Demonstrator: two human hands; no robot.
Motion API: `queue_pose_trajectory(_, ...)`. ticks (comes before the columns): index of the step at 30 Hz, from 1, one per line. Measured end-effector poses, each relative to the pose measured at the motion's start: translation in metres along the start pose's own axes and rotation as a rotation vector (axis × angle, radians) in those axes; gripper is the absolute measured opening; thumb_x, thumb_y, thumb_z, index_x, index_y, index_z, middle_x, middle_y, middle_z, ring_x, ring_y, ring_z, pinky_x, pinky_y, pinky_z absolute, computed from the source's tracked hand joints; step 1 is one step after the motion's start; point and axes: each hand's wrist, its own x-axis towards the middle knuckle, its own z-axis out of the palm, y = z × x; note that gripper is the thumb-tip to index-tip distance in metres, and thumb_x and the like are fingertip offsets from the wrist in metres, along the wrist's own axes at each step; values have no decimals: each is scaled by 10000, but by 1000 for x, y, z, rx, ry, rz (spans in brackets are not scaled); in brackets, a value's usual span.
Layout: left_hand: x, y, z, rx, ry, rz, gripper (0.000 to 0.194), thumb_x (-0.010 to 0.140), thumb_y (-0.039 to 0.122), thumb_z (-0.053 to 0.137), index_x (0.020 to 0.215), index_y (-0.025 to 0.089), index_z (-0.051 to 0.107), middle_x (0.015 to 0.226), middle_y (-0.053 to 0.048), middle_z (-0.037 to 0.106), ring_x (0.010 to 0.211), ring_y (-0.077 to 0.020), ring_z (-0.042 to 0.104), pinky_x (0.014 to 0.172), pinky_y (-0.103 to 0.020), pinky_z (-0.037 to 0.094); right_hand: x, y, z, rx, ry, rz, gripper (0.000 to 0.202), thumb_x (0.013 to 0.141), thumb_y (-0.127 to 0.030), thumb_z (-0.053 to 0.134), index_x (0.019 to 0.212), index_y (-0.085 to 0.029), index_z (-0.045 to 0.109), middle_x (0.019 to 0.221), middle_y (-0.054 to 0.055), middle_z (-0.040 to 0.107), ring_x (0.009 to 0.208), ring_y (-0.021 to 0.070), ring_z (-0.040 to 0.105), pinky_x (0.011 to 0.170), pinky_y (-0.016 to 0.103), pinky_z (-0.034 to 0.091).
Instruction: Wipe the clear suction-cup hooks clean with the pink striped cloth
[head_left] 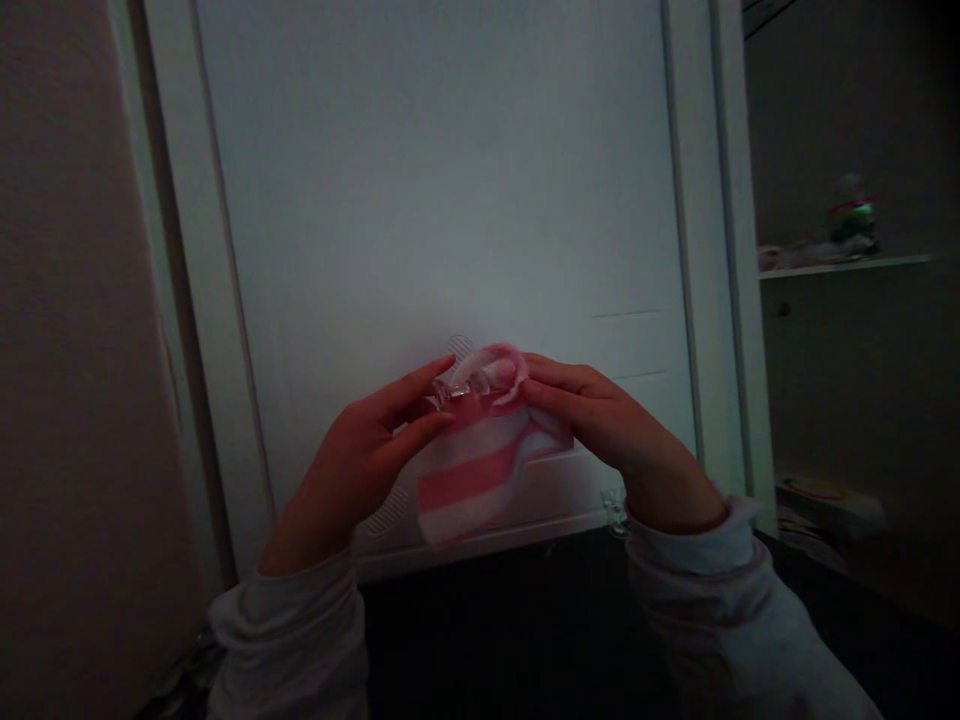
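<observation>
My left hand (367, 450) pinches the flared end of a small clear glass object (459, 388) between thumb and fingers. Its exact kind is hard to make out in the dim light. Around the object's other end lies a pink and white striped cloth (472, 470), which hangs down below the hands. My right hand (592, 405) is closed on the cloth's upper right part, with its fingers pressed against the fabric near the glass. The far end of the glass is partly covered by the cloth.
Below the hands is a dark tabletop (517, 630), with a white panel (450, 200) upright behind it. Another clear glass object (615, 510) stands near the right forearm. At the right, a wall shelf (847, 266) bears a green-filled container (855, 220).
</observation>
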Motion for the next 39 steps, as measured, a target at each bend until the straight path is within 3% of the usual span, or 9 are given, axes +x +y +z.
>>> queue_pose_trajectory(4,-2,2,0,22,-41,19,462,813,297,639,1267,265,557,903,-4,707,774,-140,608,763,-258,467,-2,0,-4,-50,-38,6,209,863,-242,556,1003,-270,708,1179,-22,647,1187,169,513,1038,309,326)
queue_pose_trajectory(9,-2,7,7,29,-71,93,427,814,265,638,1238,252,584,836,13,694,717,-118,586,712,-225,460,-2,2,-3,26,47,54,121,769,-224,652,869,-201,715,998,14,694,952,185,614,812,281,459)
queue_pose_trajectory(16,5,11,20,-23,-76,154,404,820,266,631,1218,208,594,832,2,676,706,-119,573,698,-223,459,0,0,3,8,255,90,104,697,-228,712,761,-184,643,716,-25,612,639,113,533,553,213,398)
queue_pose_trajectory(22,7,5,25,-81,-103,137,348,828,288,626,1172,238,605,769,23,644,675,-108,554,669,-211,447,0,-5,3,-21,273,56,79,727,-238,683,739,-187,625,650,-44,548,604,104,504,566,226,400)
queue_pose_trajectory(26,6,1,22,-190,-72,109,278,819,280,636,1096,258,626,725,39,608,642,-96,528,601,-191,425,-1,-1,-1,-25,173,26,165,846,-308,573,752,-198,653,717,-22,583,665,125,535,632,253,429)
queue_pose_trajectory(29,4,1,18,-246,-72,74,228,804,255,652,1032,259,644,700,50,587,623,-86,514,566,-172,410,-4,4,-7,-8,85,19,278,909,-336,488,739,-213,671,747,-19,611,752,139,567,778,277,441)
queue_pose_trajectory(33,1,1,13,-288,-100,14,206,775,266,684,978,243,659,691,49,584,620,-81,513,559,-163,407,-7,4,-10,2,-51,-5,233,907,-327,497,931,-221,703,1042,10,636,1023,173,558,961,310,380)
queue_pose_trajectory(36,0,-1,11,-347,-96,4,185,766,309,694,935,236,670,682,46,580,622,-76,499,556,-154,400,-9,-1,-10,-48,-141,19,191,881,-289,535,885,-217,713,1091,24,602,1079,180,526,957,307,388)
queue_pose_trajectory(39,1,-4,12,-405,-67,-2,182,747,326,711,894,224,679,663,42,577,624,-77,493,559,-152,400,-9,-3,-10,-37,-170,58,157,831,-242,591,941,-216,701,1089,39,552,999,169,539,846,283,451)
